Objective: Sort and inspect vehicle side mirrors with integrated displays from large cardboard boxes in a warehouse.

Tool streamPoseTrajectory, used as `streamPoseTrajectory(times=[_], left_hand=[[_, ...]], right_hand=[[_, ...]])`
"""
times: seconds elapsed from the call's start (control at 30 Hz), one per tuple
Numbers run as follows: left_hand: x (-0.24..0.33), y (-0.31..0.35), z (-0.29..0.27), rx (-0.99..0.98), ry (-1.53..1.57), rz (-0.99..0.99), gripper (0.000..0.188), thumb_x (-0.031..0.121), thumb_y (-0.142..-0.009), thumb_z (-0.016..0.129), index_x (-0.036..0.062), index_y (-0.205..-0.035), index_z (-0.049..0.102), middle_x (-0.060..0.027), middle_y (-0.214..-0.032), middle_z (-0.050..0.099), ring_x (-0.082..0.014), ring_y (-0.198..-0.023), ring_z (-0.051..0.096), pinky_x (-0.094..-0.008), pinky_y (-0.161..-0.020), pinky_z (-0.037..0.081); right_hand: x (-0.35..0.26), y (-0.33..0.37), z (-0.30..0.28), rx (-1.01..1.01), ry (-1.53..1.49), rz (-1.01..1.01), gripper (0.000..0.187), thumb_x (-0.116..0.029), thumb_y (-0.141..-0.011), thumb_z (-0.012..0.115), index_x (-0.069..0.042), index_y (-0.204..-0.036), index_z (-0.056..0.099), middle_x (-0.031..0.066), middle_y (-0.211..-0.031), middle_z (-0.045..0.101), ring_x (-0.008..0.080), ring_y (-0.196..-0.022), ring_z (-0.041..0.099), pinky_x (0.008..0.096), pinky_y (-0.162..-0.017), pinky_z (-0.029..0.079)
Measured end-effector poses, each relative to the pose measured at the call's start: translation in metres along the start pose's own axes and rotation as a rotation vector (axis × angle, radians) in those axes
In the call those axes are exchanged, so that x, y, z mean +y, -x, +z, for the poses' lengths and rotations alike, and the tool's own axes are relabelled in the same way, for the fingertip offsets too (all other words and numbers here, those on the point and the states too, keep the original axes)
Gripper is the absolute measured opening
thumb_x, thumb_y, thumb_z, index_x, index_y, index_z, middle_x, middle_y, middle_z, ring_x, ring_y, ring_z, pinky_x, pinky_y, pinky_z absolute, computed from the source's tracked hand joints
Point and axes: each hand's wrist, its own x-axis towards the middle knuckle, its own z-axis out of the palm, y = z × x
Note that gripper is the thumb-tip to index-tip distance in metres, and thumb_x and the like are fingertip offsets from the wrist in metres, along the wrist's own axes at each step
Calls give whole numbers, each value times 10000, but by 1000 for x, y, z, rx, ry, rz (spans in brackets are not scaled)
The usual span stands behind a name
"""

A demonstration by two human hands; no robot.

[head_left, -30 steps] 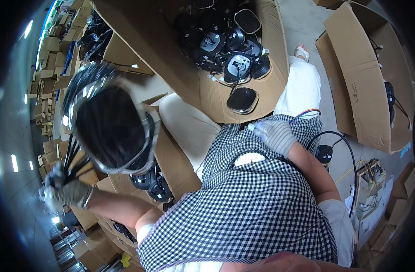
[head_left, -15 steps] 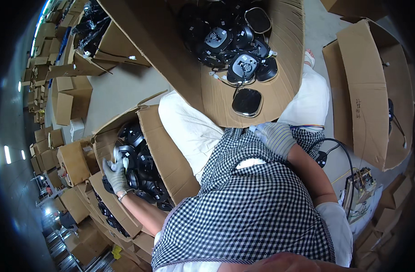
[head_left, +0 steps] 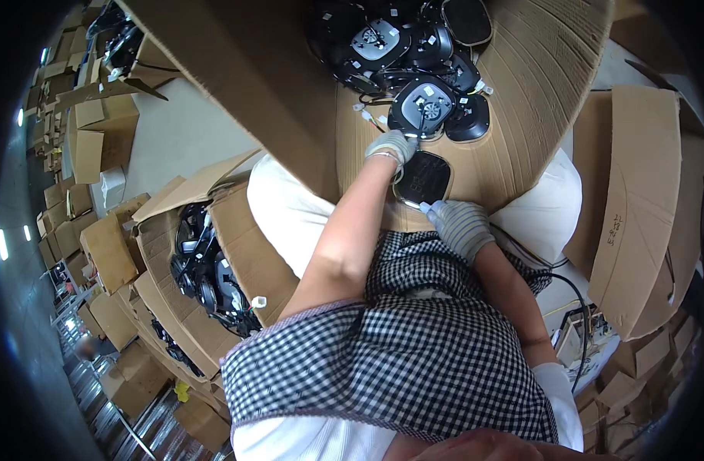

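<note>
A flat black oval part (head_left: 427, 178) lies on the cardboard flap (head_left: 513, 146) in front of me. My left hand (head_left: 393, 146), in a grey glove, grips its upper left edge. My right hand (head_left: 459, 225), also gloved, holds its lower edge with the fingertips. Just beyond the part is a pile of black round housings (head_left: 421, 69) with white connectors and wires, lying in the large cardboard box.
A second open box (head_left: 237, 253) at my left holds more black round parts (head_left: 202, 269). Many cardboard boxes (head_left: 98, 146) stand further left. Flattened cardboard (head_left: 636, 207) and cables (head_left: 575, 307) are at my right. My checked apron (head_left: 413, 346) fills the lower middle.
My left hand lowered a black round part into the left box, then swung over to the oval part in front. My right hand rose from my apron to the part's lower edge.
</note>
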Motion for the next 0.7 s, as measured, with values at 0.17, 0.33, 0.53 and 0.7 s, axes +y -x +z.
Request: streamPoseTrajectory(times=[0.17, 0.33, 0.53, 0.7], left_hand=[[6, -73, 87, 89, 352, -30, 339, 261, -811, 537, 48, -1059, 627, -208, -1022, 633, -315, -940, 617, -398, -734, 477], [-18, -11, 64, 113, 300, 332, 278, 286, -855, 499, 132, -1052, 620, -78, -965, 635, -205, -910, 600, -377, -744, 474], [-18, 20, 33, 85, 1914, 670, 252, 302, -877, 530, 83, -1001, 534, 4, -761, 498, -128, -704, 500, -296, -657, 474], [16, 83, -17, 719, 1232, 827, 351, 279, -883, 538, 18, -1114, 496, -3, -822, 505, -95, -701, 465, -236, -659, 435]], right_hand=[[6, -1, 8, -24, -65, -110, 230, -239, -870, 445, -83, -876, 613, 139, -801, 650, 308, -714, 635, 454, -619, 487], [-2, -15, 17, 140, -184, -145, 264, -287, -864, 467, -81, -853, 631, 136, -738, 640, 310, -631, 630, 466, -524, 465], [-20, 2, 1, 145, -158, 26, 404, -356, -911, 406, -56, -802, 652, 150, -680, 636, 338, -608, 613, 484, -551, 461], [-7, 3, 13, 387, -78, -111, 247, -214, -888, 421, -83, -982, 608, 112, -832, 633, 301, -721, 622, 424, -598, 492]])
